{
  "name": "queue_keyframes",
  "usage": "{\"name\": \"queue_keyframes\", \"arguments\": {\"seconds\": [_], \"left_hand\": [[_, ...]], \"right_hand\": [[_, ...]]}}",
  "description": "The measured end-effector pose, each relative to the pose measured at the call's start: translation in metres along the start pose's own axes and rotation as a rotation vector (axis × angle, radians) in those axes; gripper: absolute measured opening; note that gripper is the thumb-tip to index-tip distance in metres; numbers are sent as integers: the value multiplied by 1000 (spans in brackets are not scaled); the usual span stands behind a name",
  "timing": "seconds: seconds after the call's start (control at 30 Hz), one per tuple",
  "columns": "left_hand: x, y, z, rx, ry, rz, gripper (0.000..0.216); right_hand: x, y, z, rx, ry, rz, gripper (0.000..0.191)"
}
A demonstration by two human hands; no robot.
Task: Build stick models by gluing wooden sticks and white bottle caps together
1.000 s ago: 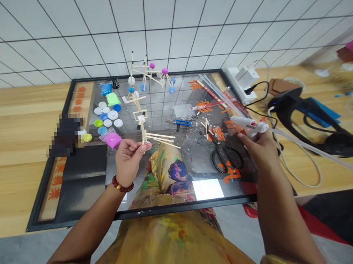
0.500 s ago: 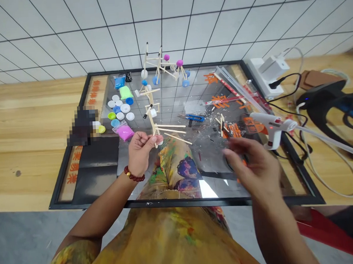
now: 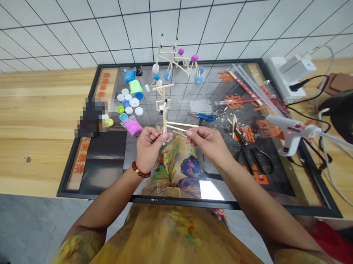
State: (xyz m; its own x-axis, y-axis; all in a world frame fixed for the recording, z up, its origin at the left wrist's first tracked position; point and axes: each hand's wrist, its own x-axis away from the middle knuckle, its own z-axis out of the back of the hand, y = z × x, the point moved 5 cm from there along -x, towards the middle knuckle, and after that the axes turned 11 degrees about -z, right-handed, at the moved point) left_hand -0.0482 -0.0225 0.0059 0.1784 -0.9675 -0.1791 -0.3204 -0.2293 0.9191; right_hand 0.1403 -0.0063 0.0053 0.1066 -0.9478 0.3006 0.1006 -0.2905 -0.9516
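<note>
My left hand (image 3: 149, 147) pinches the bottom of a small frame of thin wooden sticks (image 3: 165, 109) that rises upright above a glass-covered picture frame (image 3: 78, 168). My right hand (image 3: 205, 140) has come up beside it, and its fingertips pinch the ends of the sticks that jut out to the right. A larger stick model with pink and blue caps (image 3: 179, 63) stands at the far edge of the glass. The white glue gun (image 3: 291, 130) lies alone at the right, with nothing touching it.
Bottle caps (image 3: 129, 103), a pink bag (image 3: 133, 127) and a green pack (image 3: 135, 86) lie at the back left. Black scissors (image 3: 256, 157), blue clippers (image 3: 205, 116), glue sticks (image 3: 252, 86) and loose stick pieces sit to the right. A power strip (image 3: 291, 72) and cables lie on the wooden table.
My right hand let go of the glue gun, left it on the glass at the right, and moved left to pinch the sticks held in my left hand.
</note>
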Motion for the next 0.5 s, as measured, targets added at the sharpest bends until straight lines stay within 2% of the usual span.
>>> {"name": "queue_keyframes", "arguments": {"seconds": [0.23, 0.5], "left_hand": [[1, -3, -1, -45, -7, 16, 44], [1, -4, 2, -106, -57, 50, 42]], "right_hand": [[5, -4, 3, -8, 78, 70, 26], [-2, 6, 0, -65, 64, 33, 29]]}}
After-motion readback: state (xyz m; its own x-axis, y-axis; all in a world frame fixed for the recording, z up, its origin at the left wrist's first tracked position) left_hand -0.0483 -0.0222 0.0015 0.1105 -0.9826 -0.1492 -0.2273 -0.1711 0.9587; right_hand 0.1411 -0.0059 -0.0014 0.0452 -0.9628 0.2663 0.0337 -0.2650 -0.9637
